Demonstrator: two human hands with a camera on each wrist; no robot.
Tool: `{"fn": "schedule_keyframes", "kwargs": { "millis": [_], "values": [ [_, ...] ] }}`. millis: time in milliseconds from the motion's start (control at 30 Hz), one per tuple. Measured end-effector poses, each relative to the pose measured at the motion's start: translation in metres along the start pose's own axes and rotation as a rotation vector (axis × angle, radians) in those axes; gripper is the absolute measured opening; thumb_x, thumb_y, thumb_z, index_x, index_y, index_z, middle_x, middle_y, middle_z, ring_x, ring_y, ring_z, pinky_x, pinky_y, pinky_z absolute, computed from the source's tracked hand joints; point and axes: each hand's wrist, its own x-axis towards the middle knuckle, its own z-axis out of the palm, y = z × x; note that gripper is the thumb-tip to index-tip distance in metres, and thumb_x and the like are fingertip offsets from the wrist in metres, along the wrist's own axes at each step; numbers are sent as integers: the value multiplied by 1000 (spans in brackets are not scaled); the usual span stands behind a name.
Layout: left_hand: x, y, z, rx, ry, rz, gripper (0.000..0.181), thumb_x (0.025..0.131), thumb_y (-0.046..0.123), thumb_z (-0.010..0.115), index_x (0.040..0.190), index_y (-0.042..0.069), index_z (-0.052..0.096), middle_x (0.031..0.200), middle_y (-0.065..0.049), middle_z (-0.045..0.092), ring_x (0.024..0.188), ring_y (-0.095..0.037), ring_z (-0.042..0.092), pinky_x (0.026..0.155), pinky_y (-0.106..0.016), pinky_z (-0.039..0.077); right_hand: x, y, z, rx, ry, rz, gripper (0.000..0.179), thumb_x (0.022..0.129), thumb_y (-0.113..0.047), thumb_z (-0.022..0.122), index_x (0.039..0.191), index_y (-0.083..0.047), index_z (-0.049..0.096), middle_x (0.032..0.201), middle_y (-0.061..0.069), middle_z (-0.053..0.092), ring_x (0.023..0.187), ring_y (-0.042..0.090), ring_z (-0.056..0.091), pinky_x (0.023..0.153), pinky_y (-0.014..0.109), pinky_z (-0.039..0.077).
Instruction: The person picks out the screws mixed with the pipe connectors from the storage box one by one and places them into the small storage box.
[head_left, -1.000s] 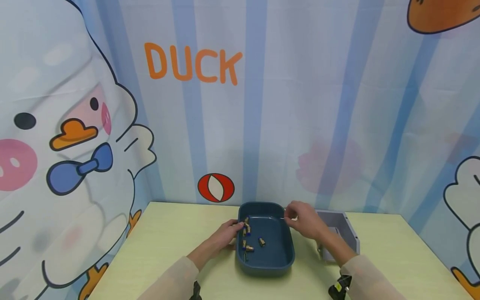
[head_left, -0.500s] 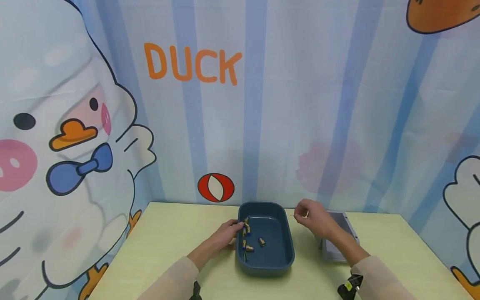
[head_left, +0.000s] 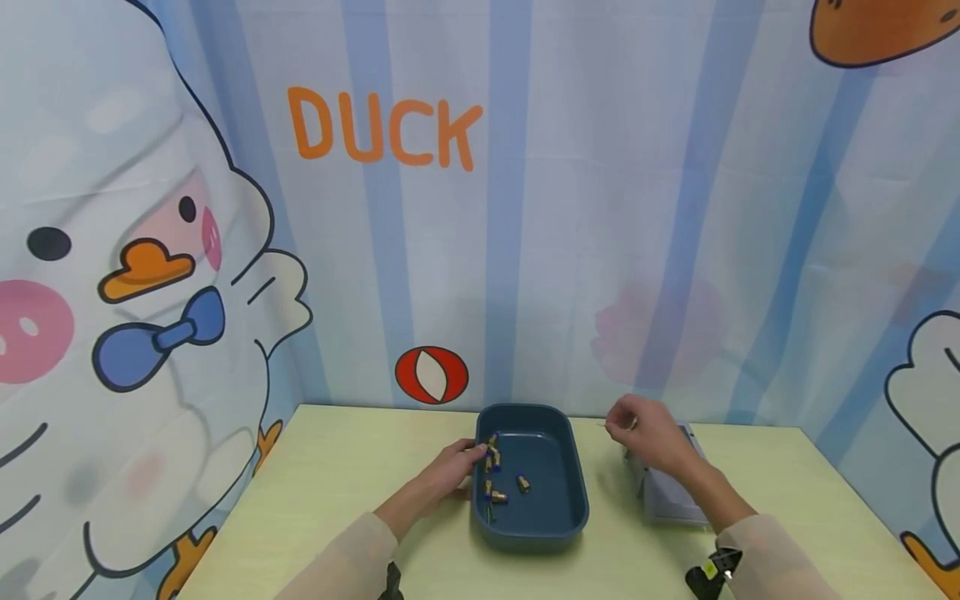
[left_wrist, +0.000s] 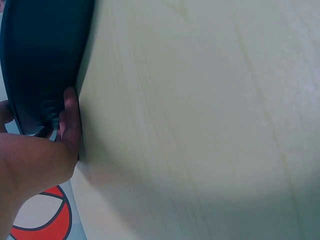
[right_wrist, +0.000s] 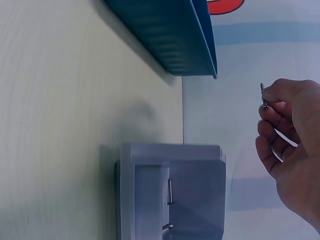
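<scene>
My left hand (head_left: 448,467) grips the left side of a dark blue plastic bin (head_left: 551,508), its thumb over the rim and its fingers along the outer wall (left_wrist: 45,70). Several brass fittings with blue ends, such as this single fitting (head_left: 523,483), lie inside, most of them along the left wall; a thin dark screw lies near the front left. Right of the bin, my right hand (head_left: 651,433) pinches a small screw (right_wrist: 263,96) between thumb and index finger, in the air above the far end of a grey bin (right_wrist: 197,185). The other fingers are loosely bent.
Two screws (right_wrist: 170,192) show inside the grey bin, which stands to the right of the blue one on a pale wood table (head_left: 360,467). A printed duck curtain (head_left: 540,250) hangs right behind the table's back edge.
My right hand has moved right with the screw, from the blue bin's right rim to over the grey bin. The left hand and the blue bin have stayed put.
</scene>
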Motion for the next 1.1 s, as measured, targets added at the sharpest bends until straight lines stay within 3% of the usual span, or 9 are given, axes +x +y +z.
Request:
{"fn": "schedule_keyframes", "kwargs": {
  "millis": [433, 667, 1100],
  "values": [
    [-2, 1, -1, 3, 0, 9, 63, 112, 38, 50, 159, -3, 38, 149, -24, 57, 139, -43, 53, 102, -56, 55, -9, 14, -13, -17, 23, 25, 5, 98, -9, 75, 97, -5, 72, 89, -2, 68, 82, 14, 63, 72, 34, 55],
    [-3, 1, 0, 0, -5, 10, 62, 112, 38, 50, 158, -2, 40, 146, -23, 59, 136, -41, 56, 100, -56, 56, -14, 21, -21, -36, 14, 90, 6, 101, -12, 73, 102, -6, 72, 90, -2, 68, 83, 14, 63, 70, 34, 54],
    [-2, 0, -1, -2, -6, 15, 61, 112, 38, 50, 157, -3, 40, 145, -22, 60, 135, -40, 56, 101, -56, 55, -19, 38, -35, -76, 48, 103, 4, 99, -9, 73, 101, -6, 73, 90, 0, 69, 82, 16, 63, 72, 39, 54]
  ]
}}
